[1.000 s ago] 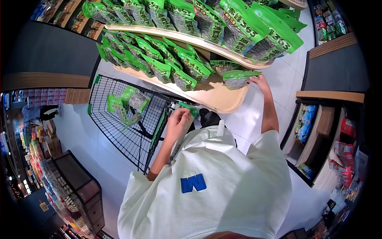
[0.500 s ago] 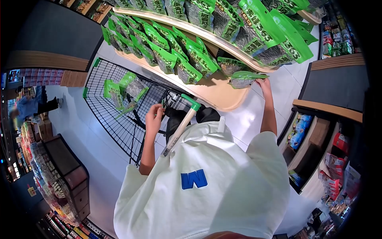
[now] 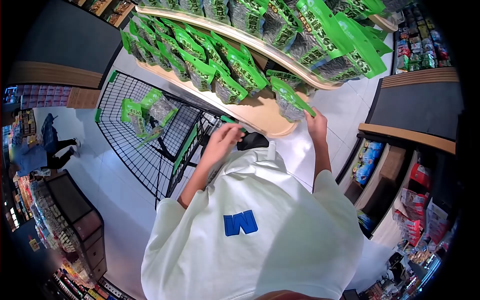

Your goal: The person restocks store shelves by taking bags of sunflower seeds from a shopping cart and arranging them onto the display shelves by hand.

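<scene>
A green and clear bag (image 3: 288, 101) of dark contents is held at its top edge by my right hand (image 3: 318, 122), over the rounded end of the lower shelf (image 3: 272, 119). My left hand (image 3: 226, 140) is at the cart's handle, its fingers bent; the handle is mostly hidden there, so its grip is unclear. Left of it stands the wire shopping cart (image 3: 145, 167), with a few similar green bags (image 3: 161, 109) lying inside. Rows of the same bags (image 3: 200, 70) stand on the lower shelf.
The upper shelf (image 3: 225, 31) holds more green bags. At right stands a rack (image 3: 380, 192) with blue and red packages. A display stand (image 3: 80, 225) is at lower left, and another person (image 3: 35, 155) is at far left. Dark shelving panels flank the aisle.
My right hand has drawn the bag slightly left and nearer me, and the bag has tilted upright. My left hand, which had lifted off the handle, has moved right, back to it.
</scene>
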A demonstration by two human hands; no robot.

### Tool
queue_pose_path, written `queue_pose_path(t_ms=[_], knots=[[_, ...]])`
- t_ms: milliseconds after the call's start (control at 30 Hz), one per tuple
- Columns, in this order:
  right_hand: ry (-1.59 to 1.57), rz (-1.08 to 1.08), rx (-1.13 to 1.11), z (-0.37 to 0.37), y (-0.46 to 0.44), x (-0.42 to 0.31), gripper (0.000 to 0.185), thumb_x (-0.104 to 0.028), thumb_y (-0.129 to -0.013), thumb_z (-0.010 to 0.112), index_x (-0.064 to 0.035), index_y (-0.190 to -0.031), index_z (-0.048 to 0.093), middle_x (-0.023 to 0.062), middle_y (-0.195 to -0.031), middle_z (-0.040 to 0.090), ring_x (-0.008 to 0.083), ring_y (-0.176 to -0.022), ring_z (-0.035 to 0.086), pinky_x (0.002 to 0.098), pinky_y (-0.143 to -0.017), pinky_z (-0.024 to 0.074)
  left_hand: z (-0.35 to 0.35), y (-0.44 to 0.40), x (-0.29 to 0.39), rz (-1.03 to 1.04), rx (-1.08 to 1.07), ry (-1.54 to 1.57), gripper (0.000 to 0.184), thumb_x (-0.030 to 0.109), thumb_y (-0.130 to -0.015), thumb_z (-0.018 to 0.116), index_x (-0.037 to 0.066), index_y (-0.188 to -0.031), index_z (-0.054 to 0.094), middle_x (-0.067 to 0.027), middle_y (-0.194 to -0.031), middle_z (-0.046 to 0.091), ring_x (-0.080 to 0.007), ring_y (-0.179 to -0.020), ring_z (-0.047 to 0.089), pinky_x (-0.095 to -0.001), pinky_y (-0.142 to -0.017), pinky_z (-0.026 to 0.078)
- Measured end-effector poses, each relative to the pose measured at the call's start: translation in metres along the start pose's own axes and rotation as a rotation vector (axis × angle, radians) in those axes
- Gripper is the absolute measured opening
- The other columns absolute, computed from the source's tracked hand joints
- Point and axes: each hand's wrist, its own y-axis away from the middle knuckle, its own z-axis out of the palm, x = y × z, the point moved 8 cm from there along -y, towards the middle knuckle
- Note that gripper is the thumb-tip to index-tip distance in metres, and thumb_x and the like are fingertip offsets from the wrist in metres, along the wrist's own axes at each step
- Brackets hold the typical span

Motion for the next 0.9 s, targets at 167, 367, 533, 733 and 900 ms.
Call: queue_pose_path(t_ms=[167, 367, 533, 733, 900], knots=[[0.248, -0.320, -0.065, -0.011, 0.031, -0.080, 0.014, -0.019, -0.078, 0.058, -0.0057, -0.073, 0.056, 0.0105, -0.066, 0.054, 0.0276, -0.060, 0.056, 0.0365, -0.054, 0.0442, 0.075, -0.047, 0.014, -0.097, -0.219, -0.111, 0.044, 0.038, -0.091, 0.037, -0.001, -0.107, 0.050, -0.0110, -0.092, 0.060, -0.0151, -0.076, 0.061, -0.0227, -0.065, 0.046], [0.244, -0.472, -0.213, -0.001, 0.062, -0.107, 0.014, -0.019, -0.076, 0.059, -0.0064, -0.072, 0.056, 0.0069, -0.067, 0.052, 0.0246, -0.060, 0.056, 0.0347, -0.052, 0.0439, 0.091, -0.078, -0.024, -0.454, -0.300, -0.134, 0.047, 0.037, -0.090, 0.033, -0.005, -0.099, 0.052, -0.0145, -0.083, 0.062, -0.0204, -0.064, 0.063, -0.0246, -0.054, 0.050], [0.087, -0.307, -0.512, 0.000, 0.074, -0.094, 0.027, -0.031, -0.070, 0.065, -0.0053, -0.077, 0.057, 0.0071, -0.076, 0.053, 0.0249, -0.069, 0.056, 0.0347, -0.061, 0.0447, 0.105, -0.079, -0.016, -0.247, -0.349, -0.362, 0.032, 0.021, -0.086, 0.035, -0.005, -0.094, 0.054, -0.0167, -0.079, 0.061, -0.0235, -0.067, 0.062, -0.0309, -0.058, 0.050], [-0.228, -0.150, -0.619, -0.003, 0.066, -0.070, 0.043, -0.029, -0.059, 0.076, -0.0040, -0.086, 0.053, 0.0086, -0.090, 0.052, 0.0232, -0.079, 0.054, 0.0320, -0.071, 0.0434, 0.136, -0.080, 0.033, 0.304, -0.316, -0.837, 0.028, 0.018, -0.080, 0.043, -0.008, -0.076, 0.054, -0.0284, -0.070, 0.055, -0.0431, -0.068, 0.054, -0.0466, -0.067, 0.043], [-0.176, -0.190, -0.547, 0.019, 0.052, -0.063, 0.050, -0.037, -0.065, 0.070, -0.0021, -0.093, 0.047, 0.0113, -0.094, 0.048, 0.0290, -0.085, 0.052, 0.0358, -0.072, 0.0418, 0.139, -0.127, 0.031, 0.343, -0.370, -1.053, 0.025, 0.018, -0.080, 0.046, -0.006, -0.083, 0.052, -0.0270, -0.070, 0.055, -0.0426, -0.070, 0.054, -0.0477, -0.066, 0.042]])
